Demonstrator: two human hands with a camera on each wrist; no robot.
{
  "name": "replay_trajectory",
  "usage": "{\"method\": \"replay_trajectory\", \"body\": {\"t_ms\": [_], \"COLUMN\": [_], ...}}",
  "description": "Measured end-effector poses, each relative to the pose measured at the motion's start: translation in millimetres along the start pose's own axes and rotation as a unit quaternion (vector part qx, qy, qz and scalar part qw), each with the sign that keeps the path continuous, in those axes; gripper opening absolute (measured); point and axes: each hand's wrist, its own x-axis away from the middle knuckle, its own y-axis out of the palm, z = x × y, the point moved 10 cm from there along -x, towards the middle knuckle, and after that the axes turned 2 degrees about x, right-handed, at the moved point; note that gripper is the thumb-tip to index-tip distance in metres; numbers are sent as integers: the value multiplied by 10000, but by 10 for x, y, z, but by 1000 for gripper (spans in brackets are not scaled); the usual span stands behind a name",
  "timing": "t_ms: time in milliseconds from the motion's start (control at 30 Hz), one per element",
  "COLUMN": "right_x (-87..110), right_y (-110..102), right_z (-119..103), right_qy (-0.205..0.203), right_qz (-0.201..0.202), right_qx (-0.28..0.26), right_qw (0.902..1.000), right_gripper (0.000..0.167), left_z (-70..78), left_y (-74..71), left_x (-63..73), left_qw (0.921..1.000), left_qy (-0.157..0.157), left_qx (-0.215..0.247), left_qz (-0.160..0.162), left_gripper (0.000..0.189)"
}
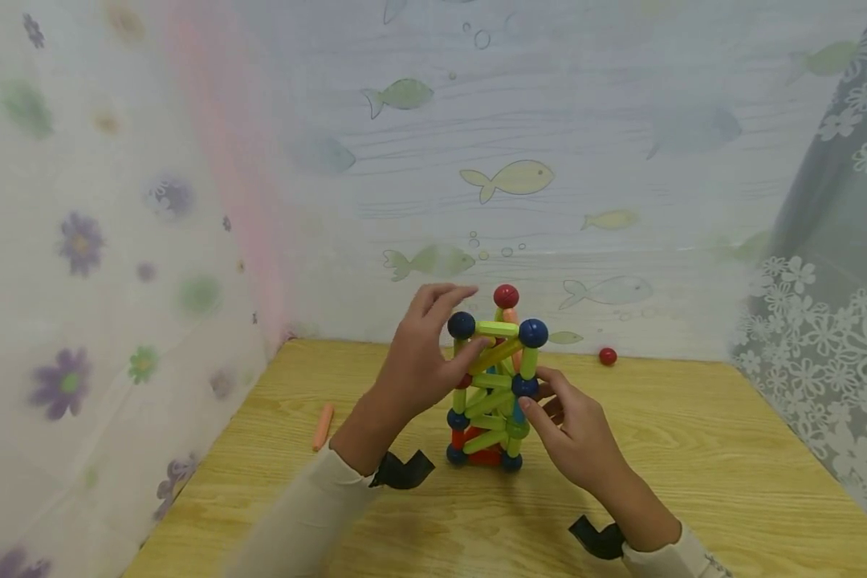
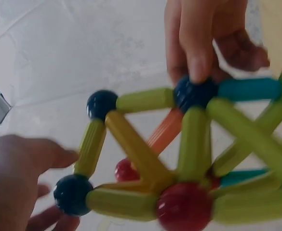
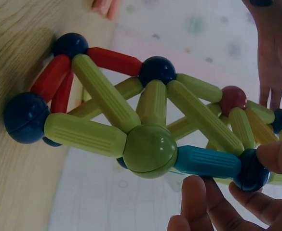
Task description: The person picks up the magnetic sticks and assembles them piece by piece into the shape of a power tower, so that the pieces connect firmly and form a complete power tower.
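Observation:
A tower of coloured magnetic rods and balls (image 1: 497, 329) stands upright on the table, mostly yellow-green rods with dark blue, red and green balls. My right hand (image 1: 581, 437) pinches a dark blue ball (image 3: 251, 170) on the tower's right side, thumb in front and fingers behind. Around the top left corner is my left hand (image 1: 422, 357), fingers fairly straight and spread beside a dark blue ball (image 2: 73, 194). Its thumb reaches to a yellow-green rod (image 2: 89, 147) in the left wrist view. A red ball (image 1: 506, 296) tops the tower's back.
An orange rod (image 1: 323, 426) lies on the wooden table (image 1: 694, 449) left of the tower. Farther back on the right sits a loose red ball (image 1: 608, 356). Patterned curtains (image 1: 419, 185) hang behind and at both sides. Black straps (image 1: 405, 470) stick out from both wrists.

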Motion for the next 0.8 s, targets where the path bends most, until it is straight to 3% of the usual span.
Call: {"method": "replay_trajectory", "body": {"t_ms": [67,133,200,267,333,433,567,633,800], "right_x": [2,1,2,1,6,24,68,93,150], "right_y": [-6,-18,-27,-37,-52,-87,-92,-66,-49], "right_z": [0,0,-6,-17,-37,-88,-192,-258,-422], "right_qy": [1,-3,-27,-62,-115,-215,-369,-489,-956], "right_qz": [15,55,101,163,257,436,494,423,438], "right_qx": [-22,-44,-59,-70,-29,108,408,531,486], "right_qw": [10000,10000,9999,9998,9996,9988,9973,9965,9933], "right_gripper": [39,39,38,37,36,34,36,37,31], "left_z": [-70,-132,-181,-201,-201,-192,-246,-284,-352], "left_y": [-49,-19,96,232,343,425,503,558,698], "left_x": [125,278,426,545,616,640,664,668,648], "left_qw": [9975,9918,9848,9780,9733,9727,9656,9613,9545], "left_qy": [-587,-1192,-1725,-2037,-2144,-2123,-2402,-2477,-2281], "left_qx": [-35,-36,-129,-310,-431,-395,180,592,1514], "left_qz": [395,461,128,-339,-692,-849,-976,-1052,-1179], "left_gripper": [64,73,85,94,100,105,118,114,98]}}
